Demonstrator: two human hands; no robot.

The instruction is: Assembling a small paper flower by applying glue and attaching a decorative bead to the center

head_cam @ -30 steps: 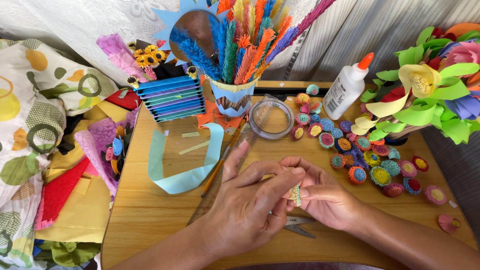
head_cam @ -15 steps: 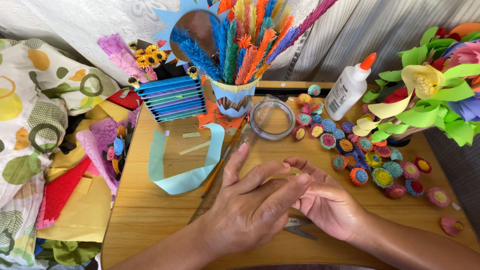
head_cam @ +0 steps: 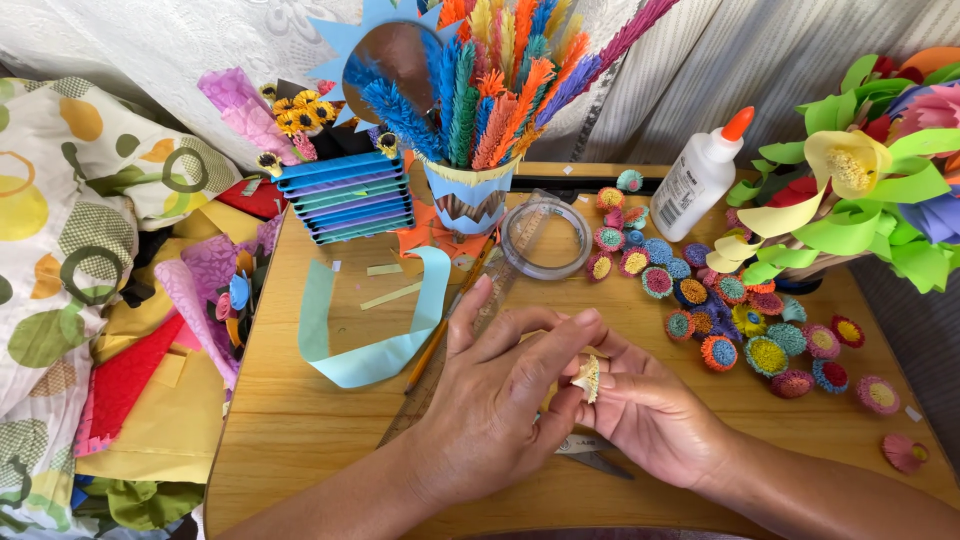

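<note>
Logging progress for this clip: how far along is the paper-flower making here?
Done: many finished fringed paper rounds lie on the table. In hand: the left hand and right hand pinch one small pale rolled strip. Left: the light-blue paper strip lies uncut.

A single package shows: a glue bottle (head_cam: 703, 180) standing at the far right part of the worktop (head_cam: 300, 420), close to the back edge. It is a white plastic bottle with rounded shoulders, leaning a little to the right, and it carries a pointed orange cap at the top. A label is wrapped round its front, white with dark print, too small to make out. The bottle stands just beside a cluster of small paper rosettes (head_cam: 700, 290) and near the green paper leaves (head_cam: 850, 220) to its right.
</note>
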